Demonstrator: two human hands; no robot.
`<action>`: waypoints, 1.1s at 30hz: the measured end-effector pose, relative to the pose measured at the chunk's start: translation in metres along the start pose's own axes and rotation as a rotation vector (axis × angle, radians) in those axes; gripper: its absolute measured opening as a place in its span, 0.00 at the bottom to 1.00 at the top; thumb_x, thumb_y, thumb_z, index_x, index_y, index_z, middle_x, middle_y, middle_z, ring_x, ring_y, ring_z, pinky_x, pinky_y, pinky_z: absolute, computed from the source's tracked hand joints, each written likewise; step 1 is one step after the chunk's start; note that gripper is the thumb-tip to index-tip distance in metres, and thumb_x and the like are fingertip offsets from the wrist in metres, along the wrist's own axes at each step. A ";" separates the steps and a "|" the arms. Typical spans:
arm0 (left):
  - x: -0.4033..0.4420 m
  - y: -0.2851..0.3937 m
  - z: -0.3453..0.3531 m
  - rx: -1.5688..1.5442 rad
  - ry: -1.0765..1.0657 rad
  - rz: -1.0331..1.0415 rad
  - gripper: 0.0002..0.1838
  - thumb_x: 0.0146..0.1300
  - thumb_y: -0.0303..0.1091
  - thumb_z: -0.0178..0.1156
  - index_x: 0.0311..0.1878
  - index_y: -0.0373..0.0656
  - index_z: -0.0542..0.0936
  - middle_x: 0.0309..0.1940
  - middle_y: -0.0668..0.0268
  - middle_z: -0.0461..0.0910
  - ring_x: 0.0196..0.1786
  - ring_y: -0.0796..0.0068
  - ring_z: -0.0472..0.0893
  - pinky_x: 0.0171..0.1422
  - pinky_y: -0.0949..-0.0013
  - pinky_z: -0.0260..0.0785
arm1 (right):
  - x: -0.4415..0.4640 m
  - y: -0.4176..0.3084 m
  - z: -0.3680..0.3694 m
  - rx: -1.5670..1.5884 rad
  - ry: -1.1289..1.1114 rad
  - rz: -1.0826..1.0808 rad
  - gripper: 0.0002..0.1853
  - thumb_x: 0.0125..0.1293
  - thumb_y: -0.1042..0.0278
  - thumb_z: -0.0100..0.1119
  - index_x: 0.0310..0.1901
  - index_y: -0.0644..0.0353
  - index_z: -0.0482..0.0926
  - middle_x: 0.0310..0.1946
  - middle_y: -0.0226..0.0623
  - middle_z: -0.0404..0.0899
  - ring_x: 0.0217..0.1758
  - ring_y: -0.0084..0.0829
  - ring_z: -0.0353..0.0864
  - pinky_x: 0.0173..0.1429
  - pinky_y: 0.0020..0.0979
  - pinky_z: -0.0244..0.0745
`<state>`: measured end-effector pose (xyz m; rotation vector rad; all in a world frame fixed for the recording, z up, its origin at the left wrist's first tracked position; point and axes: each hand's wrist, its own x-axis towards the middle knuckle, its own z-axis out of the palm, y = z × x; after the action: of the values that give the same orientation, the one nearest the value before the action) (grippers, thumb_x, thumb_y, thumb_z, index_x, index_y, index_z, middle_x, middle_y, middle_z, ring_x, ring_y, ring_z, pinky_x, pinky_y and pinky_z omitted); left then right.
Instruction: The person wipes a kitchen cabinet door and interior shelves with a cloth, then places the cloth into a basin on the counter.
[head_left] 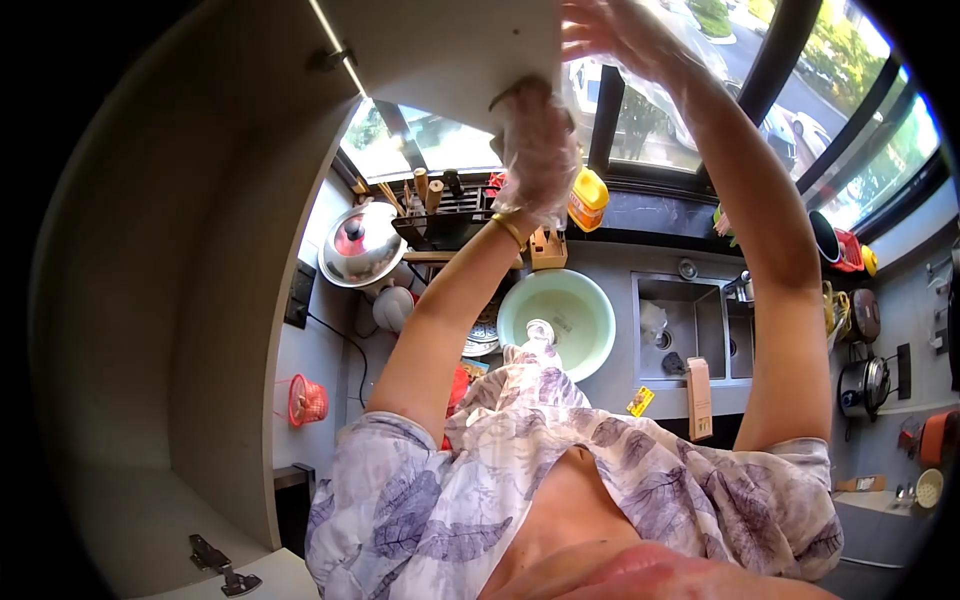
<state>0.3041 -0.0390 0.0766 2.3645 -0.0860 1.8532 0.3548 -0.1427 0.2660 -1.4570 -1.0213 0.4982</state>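
Cabinet door (pixel 440 60), 12 o'clock: probably stiff and smooth, best held by its free edge. Left hand (pixel 538 150), gloved, is curled against it, any hold unclear; right hand (pixel 610 30), 1 o'clock, appears loosely extended beside it, grip uncertain. Metal strut (pixel 352 75), 11 o'clock, may obstruct; pale-green basin (pixel 607 340), 3 o'clock, lies below.

The person wears a loose white blouse (pixel 520 475) printed with large, veined leaves in greyish purple, open at the neck in a V. Its short sleeves (pixel 385 460) carry the same leaf pattern. Thin, crinkled, see-through plastic gloves cover the left hand (pixel 537 150) and right hand (pixel 615 35). A gold-coloured bangle (pixel 509 232) circles the left wrist.
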 end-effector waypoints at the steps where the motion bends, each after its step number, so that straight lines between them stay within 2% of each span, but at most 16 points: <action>1: -0.007 -0.002 0.003 0.040 0.048 0.000 0.30 0.49 0.22 0.57 0.59 0.32 0.63 0.57 0.42 0.65 0.62 0.38 0.66 0.65 0.47 0.63 | 0.004 -0.003 0.001 -0.091 -0.070 -0.050 0.37 0.66 0.35 0.42 0.59 0.66 0.70 0.56 0.50 0.71 0.52 0.43 0.75 0.55 0.42 0.71; 3: -0.011 -0.002 -0.010 0.031 0.121 0.022 0.26 0.51 0.22 0.54 0.56 0.31 0.64 0.58 0.43 0.64 0.62 0.38 0.66 0.63 0.46 0.67 | -0.013 -0.044 0.021 -0.460 0.056 0.003 0.35 0.65 0.38 0.48 0.54 0.68 0.74 0.48 0.51 0.77 0.44 0.38 0.79 0.47 0.36 0.76; 5: -0.008 -0.015 -0.011 -0.016 0.043 0.090 0.29 0.58 0.26 0.53 0.63 0.30 0.58 0.63 0.41 0.59 0.66 0.39 0.61 0.68 0.47 0.56 | 0.015 -0.030 0.019 -0.589 0.081 -0.245 0.30 0.67 0.42 0.50 0.52 0.66 0.77 0.41 0.47 0.80 0.39 0.34 0.80 0.42 0.32 0.77; 7: 0.026 -0.020 -0.024 -0.158 0.098 0.173 0.30 0.65 0.27 0.49 0.67 0.27 0.53 0.68 0.39 0.52 0.70 0.39 0.54 0.73 0.48 0.46 | 0.080 0.025 0.017 -0.550 0.251 -0.820 0.25 0.68 0.46 0.50 0.49 0.63 0.79 0.35 0.44 0.82 0.36 0.31 0.81 0.39 0.31 0.77; 8: 0.041 -0.020 -0.022 -0.261 0.085 0.022 0.29 0.67 0.29 0.46 0.68 0.26 0.52 0.69 0.39 0.49 0.72 0.41 0.51 0.74 0.50 0.43 | 0.053 0.000 0.031 -0.645 0.327 -0.414 0.17 0.71 0.56 0.47 0.49 0.59 0.79 0.38 0.44 0.82 0.36 0.35 0.82 0.40 0.32 0.78; 10: 0.058 -0.020 -0.013 -0.091 0.029 -0.064 0.32 0.63 0.30 0.48 0.68 0.28 0.53 0.69 0.42 0.50 0.73 0.43 0.48 0.75 0.50 0.42 | 0.043 0.012 0.034 -1.408 0.529 -0.580 0.14 0.70 0.62 0.46 0.48 0.57 0.79 0.41 0.47 0.81 0.39 0.40 0.82 0.40 0.35 0.78; 12: 0.066 -0.013 -0.008 -0.213 0.066 -0.179 0.33 0.60 0.30 0.48 0.68 0.29 0.54 0.70 0.44 0.49 0.74 0.43 0.44 0.76 0.46 0.38 | 0.052 0.032 0.029 -1.024 0.608 -0.930 0.14 0.70 0.62 0.47 0.44 0.60 0.79 0.31 0.44 0.80 0.34 0.39 0.81 0.37 0.35 0.76; 13: 0.051 -0.025 0.001 -0.193 0.095 -0.074 0.31 0.61 0.29 0.48 0.67 0.29 0.55 0.70 0.44 0.50 0.74 0.41 0.44 0.75 0.43 0.38 | 0.054 0.043 0.016 -1.330 0.599 -0.765 0.23 0.68 0.49 0.44 0.51 0.60 0.76 0.39 0.49 0.79 0.39 0.40 0.81 0.41 0.36 0.78; 15: 0.033 -0.045 0.001 -0.197 0.147 0.026 0.29 0.64 0.30 0.45 0.67 0.32 0.56 0.70 0.45 0.51 0.73 0.40 0.46 0.74 0.43 0.39 | 0.052 0.029 0.028 -1.194 0.684 -0.435 0.31 0.67 0.38 0.43 0.55 0.58 0.75 0.45 0.53 0.79 0.44 0.41 0.82 0.46 0.37 0.77; 17: 0.023 -0.048 -0.015 -0.254 0.193 0.007 0.25 0.68 0.31 0.42 0.68 0.36 0.57 0.70 0.50 0.52 0.73 0.42 0.48 0.75 0.48 0.41 | 0.045 0.023 0.047 -0.752 0.844 -0.298 0.24 0.67 0.43 0.48 0.50 0.55 0.80 0.42 0.48 0.81 0.44 0.42 0.81 0.50 0.38 0.73; 20: 0.061 -0.071 0.004 -0.132 0.189 -0.141 0.26 0.65 0.31 0.45 0.67 0.38 0.60 0.69 0.49 0.55 0.72 0.43 0.51 0.74 0.52 0.46 | 0.082 0.084 0.006 -1.922 1.195 -0.720 0.15 0.68 0.61 0.47 0.51 0.59 0.74 0.27 0.41 0.77 0.31 0.32 0.78 0.30 0.30 0.68; 23: 0.144 -0.082 -0.007 -0.151 0.324 -0.126 0.23 0.67 0.36 0.46 0.63 0.41 0.66 0.63 0.54 0.66 0.66 0.58 0.66 0.66 0.60 0.59 | 0.060 0.050 0.019 -1.280 0.753 -0.793 0.16 0.69 0.70 0.42 0.57 0.61 0.69 0.41 0.43 0.79 0.40 0.27 0.80 0.37 0.26 0.73; 24: 0.156 -0.102 0.011 0.051 0.210 -0.161 0.23 0.65 0.36 0.48 0.62 0.40 0.66 0.60 0.52 0.68 0.63 0.55 0.67 0.64 0.56 0.60 | 0.061 0.048 0.027 -0.531 0.570 -0.710 0.18 0.69 0.72 0.41 0.59 0.61 0.68 0.46 0.44 0.78 0.46 0.28 0.79 0.44 0.27 0.75; 26: 0.165 -0.139 0.052 0.439 -0.050 -0.244 0.23 0.61 0.36 0.53 0.60 0.39 0.68 0.53 0.47 0.70 0.58 0.49 0.69 0.59 0.49 0.61 | 0.067 0.058 0.017 -0.826 0.673 -0.696 0.18 0.67 0.67 0.46 0.57 0.61 0.70 0.45 0.43 0.79 0.45 0.34 0.80 0.47 0.32 0.75; 28: 0.114 -0.165 0.052 0.343 -0.070 -0.386 0.24 0.64 0.36 0.49 0.62 0.39 0.65 0.56 0.50 0.67 0.60 0.55 0.67 0.63 0.55 0.58 | 0.077 0.069 0.000 -0.888 0.738 -0.680 0.18 0.66 0.62 0.51 0.54 0.61 0.73 0.41 0.42 0.80 0.42 0.37 0.81 0.46 0.34 0.76; 33: -0.018 -0.195 0.041 -0.557 0.221 -0.951 0.25 0.70 0.38 0.41 0.67 0.39 0.58 0.63 0.56 0.59 0.65 0.65 0.60 0.70 0.65 0.51 | 0.099 0.089 -0.030 -0.434 0.642 -0.682 0.22 0.66 0.55 0.56 0.54 0.64 0.74 0.43 0.40 0.81 0.43 0.32 0.80 0.47 0.28 0.75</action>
<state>0.3641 0.1470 0.0355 1.4107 0.4135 1.3389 0.4560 -0.0690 0.2130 -1.3781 -1.0396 -0.6820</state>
